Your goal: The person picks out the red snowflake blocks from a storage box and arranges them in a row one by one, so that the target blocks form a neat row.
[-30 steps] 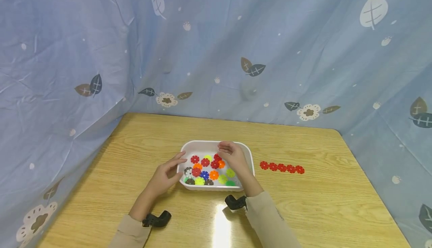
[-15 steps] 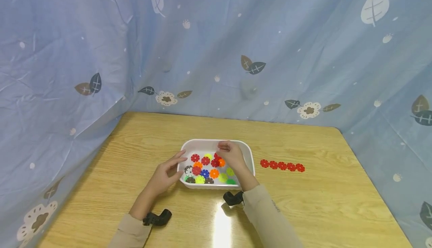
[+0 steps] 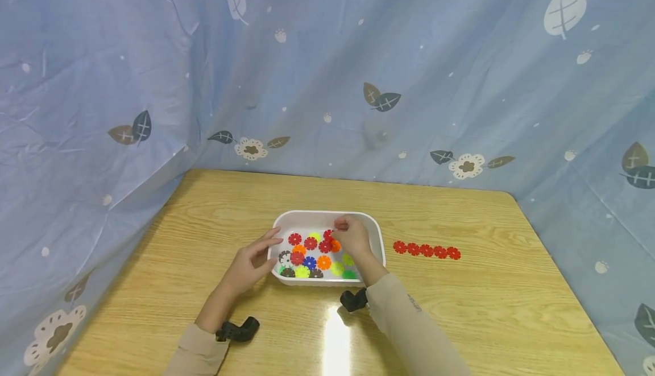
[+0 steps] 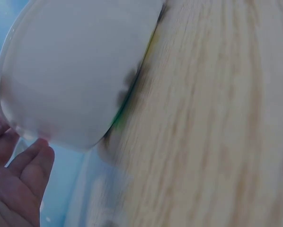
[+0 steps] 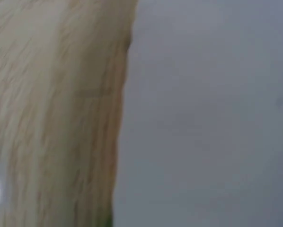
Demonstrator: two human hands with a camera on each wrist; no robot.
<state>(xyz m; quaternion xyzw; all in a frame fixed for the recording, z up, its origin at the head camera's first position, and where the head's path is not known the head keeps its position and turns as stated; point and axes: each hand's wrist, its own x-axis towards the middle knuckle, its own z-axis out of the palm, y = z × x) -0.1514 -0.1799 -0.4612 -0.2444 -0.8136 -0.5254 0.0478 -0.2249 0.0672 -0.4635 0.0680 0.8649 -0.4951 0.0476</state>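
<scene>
A white plastic basket (image 3: 376, 239) holds several notched snowflake discs in red, orange, yellow, green, blue, dark brown and white. At the basket's left rim my left hand (image 3: 247, 268) rests with fingers spread and fairly straight; the left wrist view shows its fingertips (image 4: 39, 161) against the rim. My right hand (image 3: 355, 243) reaches over the front rim into the basket. Its thumb and finger are bent together at a red snowflake disc (image 3: 332, 241), which they seem to pinch, partly covering it. The right wrist view shows only the basket's blurred outer wall (image 5: 203, 118).
Right of the basket, several red snowflake discs (image 3: 427, 250) lie in a straight row on the wooden table (image 3: 486, 308). A blue patterned curtain (image 3: 317, 69) hangs behind the table and along both sides. Black wrist mounts (image 3: 239, 329) sit on both forearms.
My right hand's fingers have drawn closer together at the red discs, and the hand has shifted slightly right. The left hand stays at the basket's rim. The row of red discs is unchanged.
</scene>
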